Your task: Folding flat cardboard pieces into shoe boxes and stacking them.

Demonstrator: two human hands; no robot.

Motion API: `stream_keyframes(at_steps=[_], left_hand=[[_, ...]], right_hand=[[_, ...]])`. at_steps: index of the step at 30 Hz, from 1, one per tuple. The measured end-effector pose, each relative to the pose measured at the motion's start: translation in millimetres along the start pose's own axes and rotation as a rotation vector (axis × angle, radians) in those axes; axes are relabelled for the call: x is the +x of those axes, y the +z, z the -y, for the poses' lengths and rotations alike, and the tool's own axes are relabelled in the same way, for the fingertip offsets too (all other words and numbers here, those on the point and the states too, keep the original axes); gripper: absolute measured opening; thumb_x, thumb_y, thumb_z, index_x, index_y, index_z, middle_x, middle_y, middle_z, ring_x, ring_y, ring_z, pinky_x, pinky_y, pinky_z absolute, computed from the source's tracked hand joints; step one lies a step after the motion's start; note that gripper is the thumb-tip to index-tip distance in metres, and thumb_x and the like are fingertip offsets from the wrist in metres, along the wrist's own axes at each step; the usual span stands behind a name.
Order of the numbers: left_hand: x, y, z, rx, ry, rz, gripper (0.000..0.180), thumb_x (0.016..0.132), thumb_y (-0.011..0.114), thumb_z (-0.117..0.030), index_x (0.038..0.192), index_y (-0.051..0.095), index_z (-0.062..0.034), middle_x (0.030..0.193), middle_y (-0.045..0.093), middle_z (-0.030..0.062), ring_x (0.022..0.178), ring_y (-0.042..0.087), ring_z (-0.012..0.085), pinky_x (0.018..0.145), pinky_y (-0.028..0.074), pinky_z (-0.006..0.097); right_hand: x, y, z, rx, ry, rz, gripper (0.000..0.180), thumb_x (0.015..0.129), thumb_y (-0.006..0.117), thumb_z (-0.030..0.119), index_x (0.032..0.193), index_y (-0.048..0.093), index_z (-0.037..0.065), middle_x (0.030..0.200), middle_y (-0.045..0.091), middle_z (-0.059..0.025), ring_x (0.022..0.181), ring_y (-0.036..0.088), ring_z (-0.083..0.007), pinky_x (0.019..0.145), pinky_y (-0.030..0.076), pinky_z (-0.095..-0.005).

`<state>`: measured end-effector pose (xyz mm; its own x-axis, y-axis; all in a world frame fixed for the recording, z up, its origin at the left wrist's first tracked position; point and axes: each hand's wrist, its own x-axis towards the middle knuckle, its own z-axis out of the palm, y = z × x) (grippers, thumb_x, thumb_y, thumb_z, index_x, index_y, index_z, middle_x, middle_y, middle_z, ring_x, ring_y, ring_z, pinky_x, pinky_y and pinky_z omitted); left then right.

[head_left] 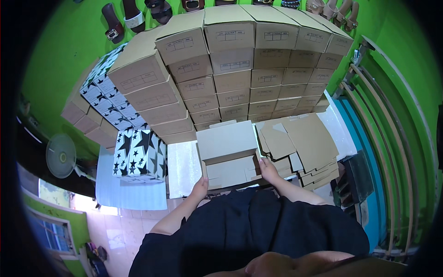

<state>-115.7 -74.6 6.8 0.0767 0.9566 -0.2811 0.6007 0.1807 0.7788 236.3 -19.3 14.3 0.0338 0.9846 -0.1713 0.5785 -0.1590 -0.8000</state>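
Observation:
In front of me a partly folded brown cardboard box stands with its back panel raised and its inside facing me. My left hand is closed on its near left side. My right hand grips the right side, a little farther up, with the thumb along the edge. Close by on the right lies a pile of flat cardboard blanks, overlapping unevenly. Parts of my fingers are hidden by the box walls.
Behind the box rises a wall of stacked brown boxes. Star-patterned boxes stand at the left on a pale blue sheet. A fan is farther left, a rail rack at the right. Sandals line the green wall.

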Motion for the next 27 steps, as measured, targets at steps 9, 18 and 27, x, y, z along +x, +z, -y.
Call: stream_keyframes(at_steps=[9,18,27], left_hand=[[3,12,-33,-0.06,-0.114,-0.048,0.046,0.106,0.032,-0.037,0.133,0.047,-0.0027,0.115,0.063,0.028,0.111,0.059,0.0444,0.099,0.045,0.046],[15,38,-11,-0.028,-0.023,-0.107,0.052,0.106,0.034,-0.033,0.148,0.033,-0.003,0.13,0.055,0.0304,0.123,0.053,0.0431,0.106,0.042,0.043],[10,31,-47,0.433,0.04,-0.283,0.073,0.095,0.049,-0.015,0.155,0.009,0.0001,0.162,0.01,0.0236,0.149,0.012,0.0429,0.118,0.018,0.055]], right_hand=[[14,-23,22,-0.275,-0.13,-0.03,0.033,0.102,0.042,0.028,0.105,0.058,0.0,0.097,0.065,-0.0257,0.09,0.062,-0.0464,0.079,0.05,-0.0537],[38,-60,42,-0.343,-0.308,0.169,0.061,0.094,0.057,0.027,0.142,0.037,-0.004,0.126,0.058,-0.0283,0.114,0.057,-0.043,0.098,0.047,-0.0457],[127,-63,53,-0.412,-0.358,0.194,0.081,0.093,0.06,0.041,0.152,0.023,-0.002,0.15,0.039,-0.0247,0.139,0.039,-0.0371,0.115,0.03,-0.0424]])
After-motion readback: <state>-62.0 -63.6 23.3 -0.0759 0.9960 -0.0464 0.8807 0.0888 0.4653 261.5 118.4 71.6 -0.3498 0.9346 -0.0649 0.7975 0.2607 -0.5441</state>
